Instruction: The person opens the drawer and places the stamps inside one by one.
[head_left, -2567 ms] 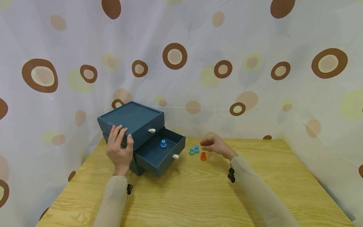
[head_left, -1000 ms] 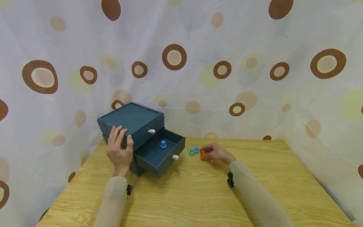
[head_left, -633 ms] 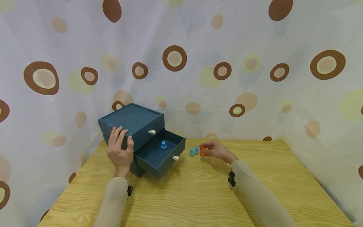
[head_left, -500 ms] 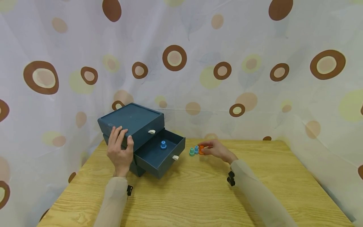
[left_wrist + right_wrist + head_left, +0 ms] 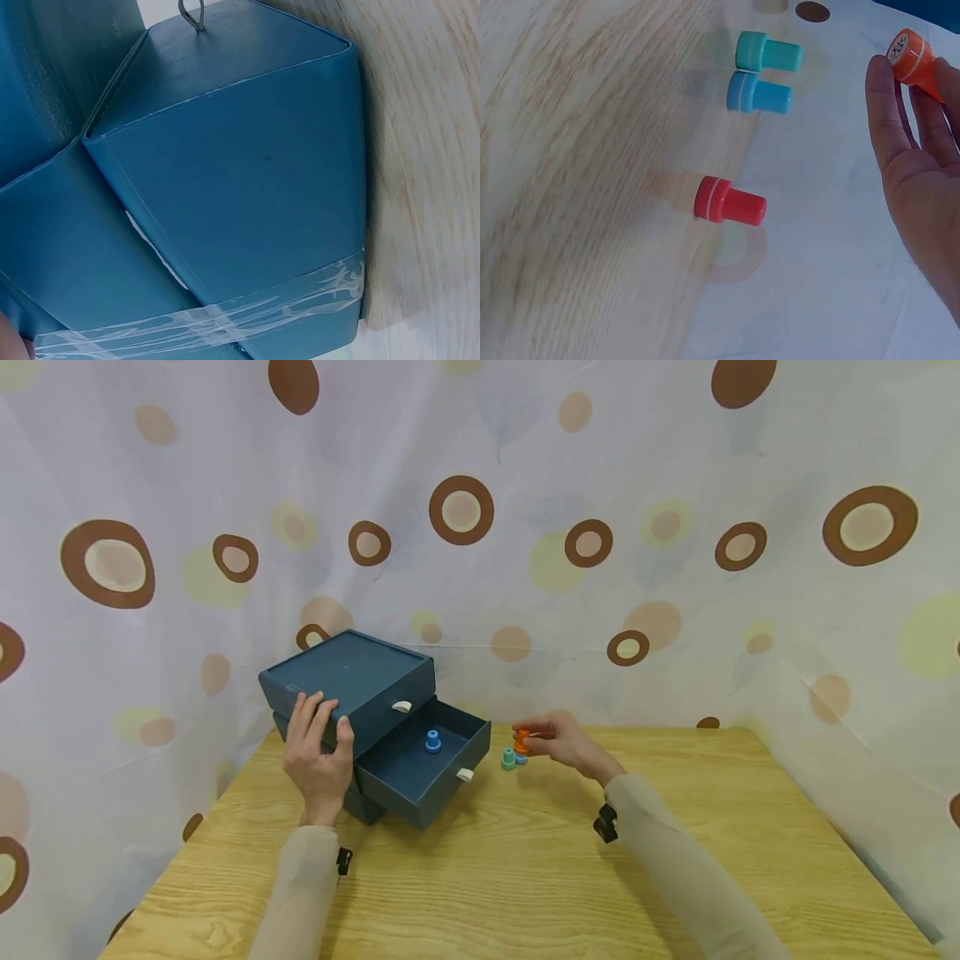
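My right hand (image 5: 566,743) pinches an orange toy stamp (image 5: 522,741) between thumb and fingers, raised above the table. In the right wrist view the patterned base of the orange stamp (image 5: 904,54) shows. Below it on the table stand a green stamp (image 5: 508,758) and a light blue stamp (image 5: 521,760), side by side. A red stamp (image 5: 729,201) shows only in the right wrist view. My left hand (image 5: 318,760) rests against the side of a dark blue drawer box (image 5: 352,672). Its middle drawer (image 5: 420,785) is pulled out and holds a blue stamp (image 5: 432,742).
The box stands at the back left of the wooden table (image 5: 540,877), near a patterned curtain (image 5: 495,593). White pull tabs (image 5: 465,774) stick out from the drawer fronts. Clear tape (image 5: 285,300) runs across the box side in the left wrist view.
My right hand has reached down, taken hold of the orange stamp and lifted it off the table, moving left toward the drawer. The left hand and the box stay in place.
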A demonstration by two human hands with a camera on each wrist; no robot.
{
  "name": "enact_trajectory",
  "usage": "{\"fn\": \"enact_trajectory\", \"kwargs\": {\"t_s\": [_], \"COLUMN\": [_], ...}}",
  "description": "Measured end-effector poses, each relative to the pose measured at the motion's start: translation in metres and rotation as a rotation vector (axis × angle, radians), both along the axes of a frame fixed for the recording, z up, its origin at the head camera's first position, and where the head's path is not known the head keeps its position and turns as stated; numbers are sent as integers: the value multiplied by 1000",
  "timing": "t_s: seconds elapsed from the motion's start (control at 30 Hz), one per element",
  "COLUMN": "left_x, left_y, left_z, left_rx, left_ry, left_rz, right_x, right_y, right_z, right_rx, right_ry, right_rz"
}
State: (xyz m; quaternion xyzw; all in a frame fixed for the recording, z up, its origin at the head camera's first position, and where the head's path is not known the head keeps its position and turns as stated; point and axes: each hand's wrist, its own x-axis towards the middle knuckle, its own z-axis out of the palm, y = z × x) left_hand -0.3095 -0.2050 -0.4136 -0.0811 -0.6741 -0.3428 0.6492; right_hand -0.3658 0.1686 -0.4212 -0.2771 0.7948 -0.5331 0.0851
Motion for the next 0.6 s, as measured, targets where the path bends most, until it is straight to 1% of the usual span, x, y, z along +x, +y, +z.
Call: {"fn": "enact_trajectory", "kwargs": {"t_s": [0.17, 0.3, 0.47, 0.6], "left_x": [0, 0, 0, 0], "left_y": [-1, -1, -1, -1], "left_z": [0, 0, 1, 0], "left_rx": [-3, -3, -6, -6], "left_ry": [4, 5, 3, -4], "left_rz": [0, -2, 3, 1], "right_x": [1, 2, 4, 5], "right_y": [-6, -12, -21, -27], "right_z": [8, 16, 26, 32], "right_rx": [18, 30, 21, -4], "right_ry": [-25, -13, 15, 9], "right_rz": [-46, -68, -58, -52]}}
